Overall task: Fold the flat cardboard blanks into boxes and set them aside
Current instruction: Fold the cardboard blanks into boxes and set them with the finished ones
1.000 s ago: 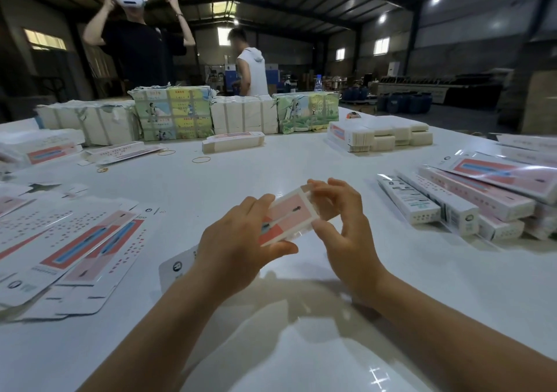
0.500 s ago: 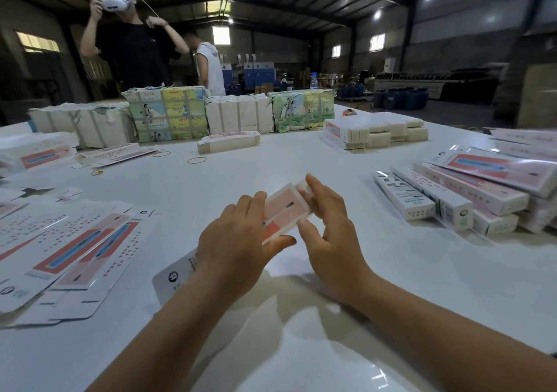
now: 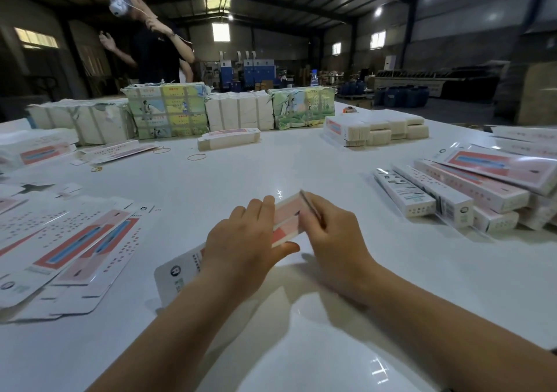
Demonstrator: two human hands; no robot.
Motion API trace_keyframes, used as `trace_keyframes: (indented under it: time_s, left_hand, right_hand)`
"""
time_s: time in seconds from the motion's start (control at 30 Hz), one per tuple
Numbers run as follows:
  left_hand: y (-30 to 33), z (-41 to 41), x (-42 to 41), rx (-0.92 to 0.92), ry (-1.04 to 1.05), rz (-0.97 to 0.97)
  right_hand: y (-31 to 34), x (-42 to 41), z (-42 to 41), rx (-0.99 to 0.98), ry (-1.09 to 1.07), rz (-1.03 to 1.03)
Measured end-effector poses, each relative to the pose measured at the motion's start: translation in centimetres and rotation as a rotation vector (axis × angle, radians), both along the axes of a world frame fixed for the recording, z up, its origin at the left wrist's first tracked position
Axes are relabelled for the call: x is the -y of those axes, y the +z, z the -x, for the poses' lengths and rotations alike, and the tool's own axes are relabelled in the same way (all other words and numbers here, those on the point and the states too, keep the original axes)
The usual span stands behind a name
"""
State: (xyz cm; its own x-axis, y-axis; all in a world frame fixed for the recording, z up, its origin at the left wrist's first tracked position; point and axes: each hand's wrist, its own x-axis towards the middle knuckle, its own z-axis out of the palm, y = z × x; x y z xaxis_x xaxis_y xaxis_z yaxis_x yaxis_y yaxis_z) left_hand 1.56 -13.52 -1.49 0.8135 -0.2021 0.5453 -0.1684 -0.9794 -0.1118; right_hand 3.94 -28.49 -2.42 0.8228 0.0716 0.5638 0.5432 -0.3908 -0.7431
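Left hand (image 3: 241, 242) and right hand (image 3: 334, 235) clamp their fingers on a pink-and-white cardboard blank (image 3: 287, 220), half-folded; finished long white boxes (image 3: 452, 192) lie right, flat printed blanks (image 3: 69, 241) remain left.

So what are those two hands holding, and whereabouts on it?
One long pink-and-white cardboard box blank. The left hand grips its middle, thumb beneath. The right hand holds its far end, fingers at the end flap.
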Motion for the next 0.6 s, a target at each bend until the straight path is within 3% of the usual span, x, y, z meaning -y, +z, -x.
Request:
trace_keyframes:
  time_s: [0.07, 0.17, 0.23, 0.4, 0.6]
  left_hand:
    - [0.2, 0.3, 0.4, 0.009, 0.027, -0.003]
    - [0.6, 0.5, 0.6, -0.003, 0.039, 0.005]
    - [0.7, 0.7, 0.4, -0.021, 0.025, 0.004]
    - [0.6, 0.7, -0.4, 0.029, -0.001, 0.021]
    - [0.5, 0.5, -0.4, 0.09, -0.034, 0.034]
  right_hand:
    - [-0.3, -0.4, 0.2, 0.134, -0.049, 0.173]
    - [-0.6, -0.5, 0.2, 0.154, -0.045, 0.24]
    - [-0.6, -0.5, 0.5, 0.083, 0.003, 0.115]
    - [0.8, 0.0, -0.1, -0.331, 0.307, -0.462]
    - [0.8, 0.2, -0.5, -0.333, 0.275, -0.514]
